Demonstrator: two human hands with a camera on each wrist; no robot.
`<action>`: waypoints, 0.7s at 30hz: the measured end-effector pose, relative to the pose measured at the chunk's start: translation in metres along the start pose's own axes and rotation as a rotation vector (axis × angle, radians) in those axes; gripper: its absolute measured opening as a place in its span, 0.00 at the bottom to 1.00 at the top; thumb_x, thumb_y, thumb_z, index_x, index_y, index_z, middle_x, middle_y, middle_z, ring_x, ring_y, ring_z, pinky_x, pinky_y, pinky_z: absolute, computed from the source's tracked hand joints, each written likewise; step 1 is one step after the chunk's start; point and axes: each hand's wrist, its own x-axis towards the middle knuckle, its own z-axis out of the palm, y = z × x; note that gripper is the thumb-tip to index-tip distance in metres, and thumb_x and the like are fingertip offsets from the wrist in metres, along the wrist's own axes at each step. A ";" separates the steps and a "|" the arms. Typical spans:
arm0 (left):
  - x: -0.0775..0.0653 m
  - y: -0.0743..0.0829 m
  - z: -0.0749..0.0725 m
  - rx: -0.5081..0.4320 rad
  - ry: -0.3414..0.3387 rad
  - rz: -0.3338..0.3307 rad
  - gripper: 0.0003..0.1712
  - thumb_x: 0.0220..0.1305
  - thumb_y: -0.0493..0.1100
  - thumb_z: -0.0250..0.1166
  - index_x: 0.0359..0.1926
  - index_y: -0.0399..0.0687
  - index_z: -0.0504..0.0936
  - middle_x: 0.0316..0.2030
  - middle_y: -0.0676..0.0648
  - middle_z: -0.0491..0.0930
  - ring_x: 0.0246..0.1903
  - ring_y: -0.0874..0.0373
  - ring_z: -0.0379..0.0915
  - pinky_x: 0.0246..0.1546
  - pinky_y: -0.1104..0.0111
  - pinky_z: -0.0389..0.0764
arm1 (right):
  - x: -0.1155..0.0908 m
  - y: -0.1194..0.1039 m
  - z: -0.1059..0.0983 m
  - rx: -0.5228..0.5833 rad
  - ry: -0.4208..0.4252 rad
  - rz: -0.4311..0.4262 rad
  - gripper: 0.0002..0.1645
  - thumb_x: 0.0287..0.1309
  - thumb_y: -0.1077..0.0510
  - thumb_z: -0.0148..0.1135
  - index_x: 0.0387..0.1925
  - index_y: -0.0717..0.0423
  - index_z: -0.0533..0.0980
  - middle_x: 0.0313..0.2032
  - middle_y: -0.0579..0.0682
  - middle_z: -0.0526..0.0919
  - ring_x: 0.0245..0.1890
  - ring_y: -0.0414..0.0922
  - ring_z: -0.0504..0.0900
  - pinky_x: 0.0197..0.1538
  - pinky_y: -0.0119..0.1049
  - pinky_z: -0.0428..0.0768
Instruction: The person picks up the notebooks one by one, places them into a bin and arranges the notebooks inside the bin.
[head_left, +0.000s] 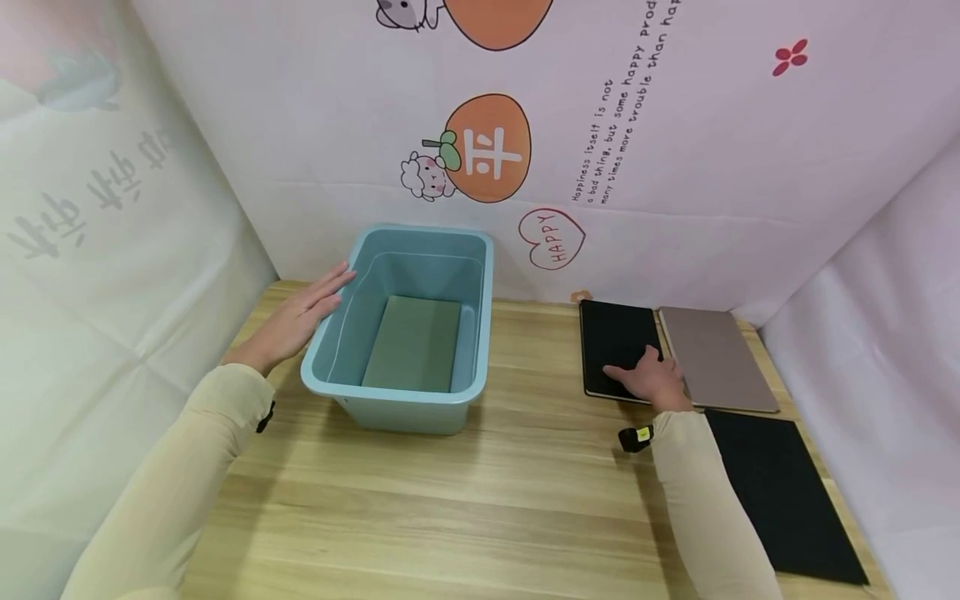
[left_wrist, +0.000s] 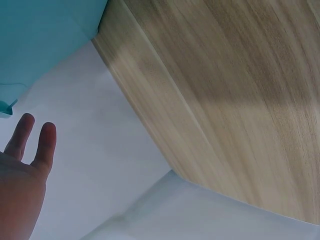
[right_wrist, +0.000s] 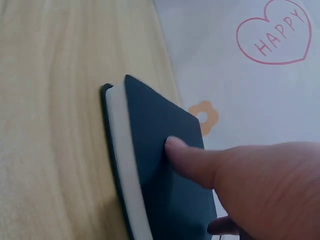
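The left hand (head_left: 288, 323) lay straight-fingered against the blue tub (head_left: 408, 394); the right hand (head_left: 654, 378) thumbed the black notebook (head_left: 617, 337) on the desk (head_left: 450, 508), any pinch unclear. A shallow grip risked dropping it.

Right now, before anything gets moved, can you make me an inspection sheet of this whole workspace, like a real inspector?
Surface: wood-grain table.
Job's things: blue bin with a flat green item inside; small black notebook beside a pinkish-brown notebook; large flat black item, partly hidden by the right sleeve.
Clutter: nothing seen.
Grips: left grip at the bin's left rim, fingers extended; right grip touching the small black notebook's cover, fingers partly hidden.
Cables: nothing seen.
Surroundings: pale sheets on three sides, the back one printed with a red HAPPY heart.
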 end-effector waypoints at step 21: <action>0.001 0.000 0.001 -0.011 0.005 -0.004 0.30 0.80 0.65 0.40 0.78 0.81 0.53 0.81 0.68 0.40 0.83 0.50 0.35 0.78 0.36 0.42 | -0.005 -0.010 0.000 0.026 0.151 0.089 0.76 0.56 0.30 0.68 0.78 0.72 0.36 0.72 0.85 0.43 0.70 0.83 0.48 0.71 0.75 0.53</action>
